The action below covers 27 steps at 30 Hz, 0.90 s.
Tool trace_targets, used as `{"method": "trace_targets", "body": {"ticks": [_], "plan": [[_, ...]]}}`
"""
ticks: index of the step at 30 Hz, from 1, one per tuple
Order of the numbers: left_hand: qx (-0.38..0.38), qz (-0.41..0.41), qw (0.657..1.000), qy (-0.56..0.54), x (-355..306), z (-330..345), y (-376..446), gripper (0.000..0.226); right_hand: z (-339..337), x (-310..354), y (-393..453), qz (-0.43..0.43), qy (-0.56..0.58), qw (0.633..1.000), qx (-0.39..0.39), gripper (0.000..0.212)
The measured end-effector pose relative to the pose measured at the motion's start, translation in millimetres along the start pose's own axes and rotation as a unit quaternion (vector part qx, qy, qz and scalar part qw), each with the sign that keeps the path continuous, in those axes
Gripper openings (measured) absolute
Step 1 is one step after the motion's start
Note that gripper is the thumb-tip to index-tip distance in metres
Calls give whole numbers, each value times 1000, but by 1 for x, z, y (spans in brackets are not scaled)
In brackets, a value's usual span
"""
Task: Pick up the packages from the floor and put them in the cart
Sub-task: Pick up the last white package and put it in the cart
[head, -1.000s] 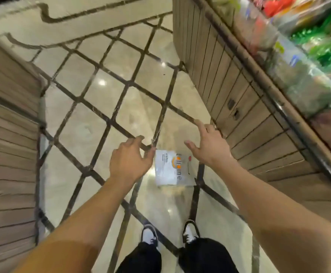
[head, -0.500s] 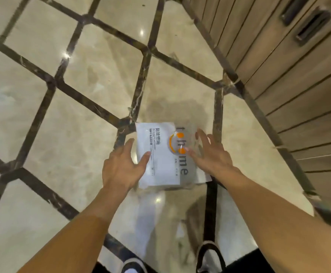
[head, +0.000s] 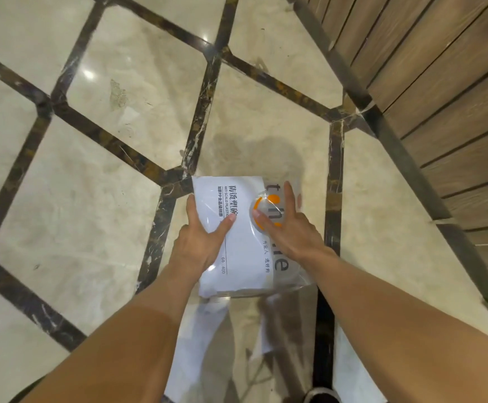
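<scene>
A flat package (head: 245, 257) in clear plastic, with a white label, black print and an orange logo, lies on the marble floor just in front of me. My left hand (head: 200, 242) grips its left edge, thumb on top of the label and fingers curled along the side. My right hand (head: 286, 228) rests flat on the clear right half, fingers spread over the logo. No cart is in view.
The floor (head: 106, 213) is glossy beige marble with dark diagonal strips. A brown wood-panelled counter base (head: 440, 112) runs along the right side, close to the package. The toe of my shoe (head: 321, 395) shows at the bottom edge.
I have bent down closer to the floor. Both hands came down onto the package; the left thumb now lies on the label and the right hand presses on the logo.
</scene>
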<state>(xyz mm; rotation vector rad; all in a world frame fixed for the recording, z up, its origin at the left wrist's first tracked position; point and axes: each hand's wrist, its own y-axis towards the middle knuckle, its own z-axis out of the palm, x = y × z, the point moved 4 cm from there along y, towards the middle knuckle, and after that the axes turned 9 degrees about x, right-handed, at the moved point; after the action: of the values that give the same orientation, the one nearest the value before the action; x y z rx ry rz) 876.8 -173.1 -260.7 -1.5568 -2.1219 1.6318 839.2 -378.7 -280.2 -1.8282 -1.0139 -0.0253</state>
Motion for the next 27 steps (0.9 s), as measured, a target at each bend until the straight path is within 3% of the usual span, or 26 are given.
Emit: {"method": "trace_targets", "body": {"ticks": [10,18,24,27], "plan": [[-46,0,999,-7,-16,-2,3,86,-4,4,-11,-7,149,987,-61,92],[-106,9,993,-44,-23,-8,-65,77,-8,15,-64,-20,211,970,-118,94],[-124,64,987,-79,-70,-40,-147,69,-74,41,-149,-84,206,965,-136,93],[-122,99,986,-64,-127,-74,-194,78,-131,73,-204,-114,199,961,-156,92]]}}
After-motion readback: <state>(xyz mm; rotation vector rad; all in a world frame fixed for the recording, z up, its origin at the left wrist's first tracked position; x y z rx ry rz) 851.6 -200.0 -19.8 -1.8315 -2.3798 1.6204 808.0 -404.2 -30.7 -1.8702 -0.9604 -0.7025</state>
